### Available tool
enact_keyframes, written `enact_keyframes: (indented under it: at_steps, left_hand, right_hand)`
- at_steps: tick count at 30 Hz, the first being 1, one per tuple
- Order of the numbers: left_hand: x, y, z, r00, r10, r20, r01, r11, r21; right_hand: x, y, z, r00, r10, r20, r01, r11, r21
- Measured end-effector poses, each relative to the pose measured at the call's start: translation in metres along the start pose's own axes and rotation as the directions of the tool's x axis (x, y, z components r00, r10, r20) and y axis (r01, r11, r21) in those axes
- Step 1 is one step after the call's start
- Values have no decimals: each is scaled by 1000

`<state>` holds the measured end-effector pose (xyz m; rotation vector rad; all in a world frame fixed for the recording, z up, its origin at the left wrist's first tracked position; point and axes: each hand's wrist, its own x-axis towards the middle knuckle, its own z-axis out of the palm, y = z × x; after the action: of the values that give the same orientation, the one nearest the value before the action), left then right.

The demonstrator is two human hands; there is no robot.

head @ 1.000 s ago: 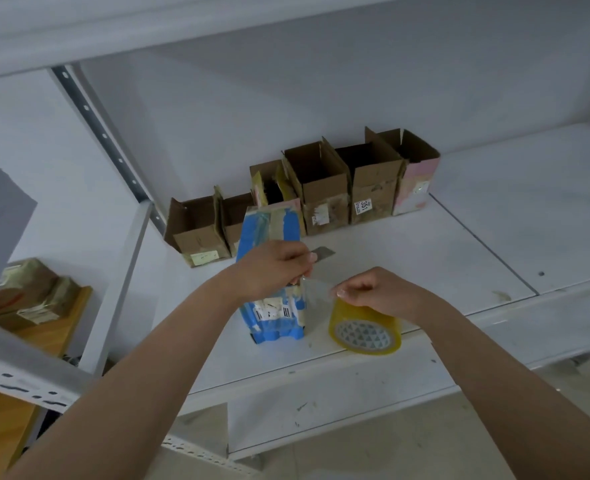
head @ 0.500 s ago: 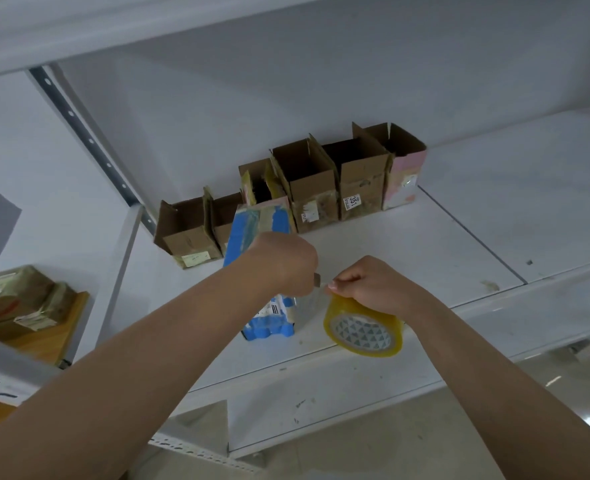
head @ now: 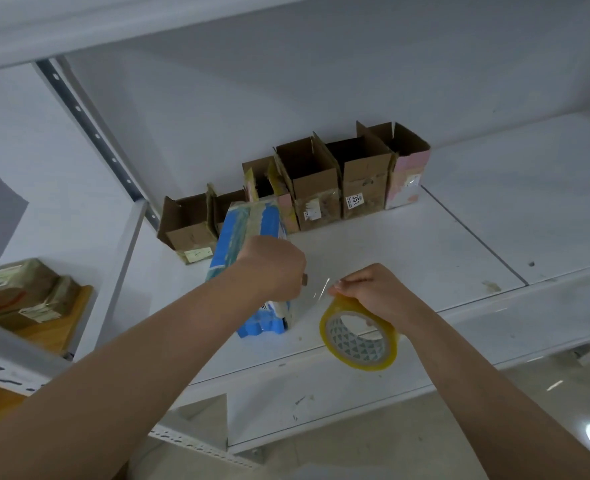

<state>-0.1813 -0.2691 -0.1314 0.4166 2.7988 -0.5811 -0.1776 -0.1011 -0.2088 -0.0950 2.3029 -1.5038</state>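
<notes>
Up close, a white metal shelf (head: 407,258) fills the view. It is scuffed and spotted, with a seam running across its boards. A row of open cardboard boxes (head: 321,181) stands along the pale back wall. A slotted grey upright (head: 89,123) rises at the left. Beyond it, taped brown parcels (head: 27,292) lie on a wooden top (head: 54,323), and a beige floor shows below the shelf edge.

A blue package (head: 248,230) stands upright near the shelf front. The left hand (head: 272,265) is clenched in front of it around a small grey blade (head: 305,279), of which only the tip shows. The right hand (head: 373,292) grips the top of a yellow tape roll (head: 359,337), which hangs at the shelf's front edge. A clear tape strip (head: 312,296) stretches from the roll to the package's side.

Half a second ago the two hands were nearly touching; now a gap lies between them and the strip shows across it. A second ago much more of the blade stuck out past the left fingers. The roll now tilts so that its hollow core faces up more openly.
</notes>
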Motion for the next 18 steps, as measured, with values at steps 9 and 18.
enact_keyframes:
  at_steps: [9, 18]
  left_hand:
    - [-8, -3, 21, 922, -328, -207, 257, 916, -307]
    - [-16, -1, 19, 840, -475, -262, 98, 608, -788]
  right_hand:
    - [-1, 8, -4, 996, 60, -61, -57, 997, 51]
    - [-16, -14, -18, 986, -110, -129, 127, 983, 132]
